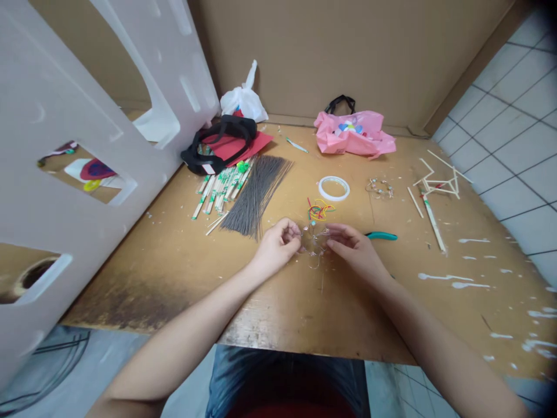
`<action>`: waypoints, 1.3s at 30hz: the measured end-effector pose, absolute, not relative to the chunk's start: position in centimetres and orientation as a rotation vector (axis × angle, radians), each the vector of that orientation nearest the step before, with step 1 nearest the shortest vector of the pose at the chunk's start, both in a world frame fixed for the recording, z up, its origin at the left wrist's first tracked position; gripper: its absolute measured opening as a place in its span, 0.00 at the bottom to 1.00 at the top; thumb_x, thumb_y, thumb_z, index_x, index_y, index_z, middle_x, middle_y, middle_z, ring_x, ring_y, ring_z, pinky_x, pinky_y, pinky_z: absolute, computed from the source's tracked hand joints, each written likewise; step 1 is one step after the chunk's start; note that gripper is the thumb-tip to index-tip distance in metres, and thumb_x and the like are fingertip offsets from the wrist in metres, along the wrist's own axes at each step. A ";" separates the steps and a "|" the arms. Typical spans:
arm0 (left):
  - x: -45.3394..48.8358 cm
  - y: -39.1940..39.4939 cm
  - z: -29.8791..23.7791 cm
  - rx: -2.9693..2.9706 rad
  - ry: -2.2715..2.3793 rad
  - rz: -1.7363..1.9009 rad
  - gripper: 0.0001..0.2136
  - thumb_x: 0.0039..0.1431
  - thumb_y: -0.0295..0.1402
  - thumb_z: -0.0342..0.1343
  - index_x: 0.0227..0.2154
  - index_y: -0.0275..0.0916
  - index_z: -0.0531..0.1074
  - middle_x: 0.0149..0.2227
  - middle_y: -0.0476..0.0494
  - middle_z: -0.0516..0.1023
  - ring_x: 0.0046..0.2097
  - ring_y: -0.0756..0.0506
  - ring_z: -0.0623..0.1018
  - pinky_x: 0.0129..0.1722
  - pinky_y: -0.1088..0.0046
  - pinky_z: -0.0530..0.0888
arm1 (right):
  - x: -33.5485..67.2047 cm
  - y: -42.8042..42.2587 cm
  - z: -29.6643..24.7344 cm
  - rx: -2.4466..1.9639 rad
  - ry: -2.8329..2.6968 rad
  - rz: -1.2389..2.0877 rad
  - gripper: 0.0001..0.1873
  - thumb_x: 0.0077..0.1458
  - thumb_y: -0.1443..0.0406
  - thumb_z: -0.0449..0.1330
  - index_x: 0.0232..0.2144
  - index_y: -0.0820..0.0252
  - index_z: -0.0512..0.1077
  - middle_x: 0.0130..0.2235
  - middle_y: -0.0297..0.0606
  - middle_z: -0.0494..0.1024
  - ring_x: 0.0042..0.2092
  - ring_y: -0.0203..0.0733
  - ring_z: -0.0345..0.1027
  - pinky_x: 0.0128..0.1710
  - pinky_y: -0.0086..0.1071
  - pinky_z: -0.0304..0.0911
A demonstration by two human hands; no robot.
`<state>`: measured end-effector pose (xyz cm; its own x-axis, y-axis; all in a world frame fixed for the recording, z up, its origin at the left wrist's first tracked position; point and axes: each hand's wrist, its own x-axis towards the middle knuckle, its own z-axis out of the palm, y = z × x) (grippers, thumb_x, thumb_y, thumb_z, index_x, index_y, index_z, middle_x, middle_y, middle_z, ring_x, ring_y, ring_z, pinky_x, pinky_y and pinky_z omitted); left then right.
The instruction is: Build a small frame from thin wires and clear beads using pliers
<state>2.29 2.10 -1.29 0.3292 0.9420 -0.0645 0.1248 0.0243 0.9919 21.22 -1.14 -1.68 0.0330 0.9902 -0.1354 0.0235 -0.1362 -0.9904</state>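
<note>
Between my hands is a thin, bent wire piece (314,237) with loops and small shiny bits, held just over the table. My left hand (277,242) pinches its left side with curled fingers. On the opposite side, the thumb and fingers of my right hand (353,248) close on the wire. Just beyond lie tangled red, yellow and green strands (321,209). A teal-handled tool (383,235) rests by my right hand, its front part hidden. Left of my left hand is a bundle of grey wires (256,197).
A roll of white tape (334,188) and another wire piece (380,187) lie ahead. Wrapped chopsticks (221,188) and a black strap (220,142) sit left. A pink bag (354,136) stands behind, a stick frame (440,184) right. A white plastic panel (165,69) borders the left.
</note>
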 end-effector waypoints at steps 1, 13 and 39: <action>2.3 2.1 -1.3 1.395 1.050 0.838 0.05 0.48 0.28 0.51 0.28 0.39 0.61 0.22 0.53 0.69 0.26 0.50 0.74 0.28 0.76 0.68 | 21.2 -1.1 -1.8 -1.334 -1.136 1.275 0.19 0.42 0.62 0.65 0.40 0.56 0.72 0.38 0.36 0.76 0.37 0.38 0.71 0.41 0.37 0.68; 1.4 2.6 -1.7 1.958 1.302 0.569 0.09 0.58 0.37 0.47 0.27 0.39 0.66 0.23 0.51 0.70 0.26 0.51 0.68 0.27 0.76 0.62 | 21.2 -1.1 -2.8 -1.389 -1.140 1.392 0.19 0.42 0.67 0.61 0.41 0.56 0.70 0.37 0.36 0.75 0.33 0.37 0.71 0.31 0.34 0.70; 0.6 2.8 0.1 2.033 1.451 0.758 0.20 0.60 0.43 0.41 0.16 0.38 0.52 0.18 0.53 0.52 0.23 0.52 0.56 0.26 0.75 0.51 | 30.8 4.8 2.5 -2.423 -1.872 0.090 0.14 0.52 0.64 0.54 0.35 0.60 0.77 0.36 0.44 0.80 0.39 0.47 0.74 0.37 0.33 0.65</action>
<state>0.58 2.82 0.13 0.2677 0.9533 0.1397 0.6591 -0.2870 0.6951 30.75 4.78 2.52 0.2523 0.9676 0.0009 0.9631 -0.2511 -0.0975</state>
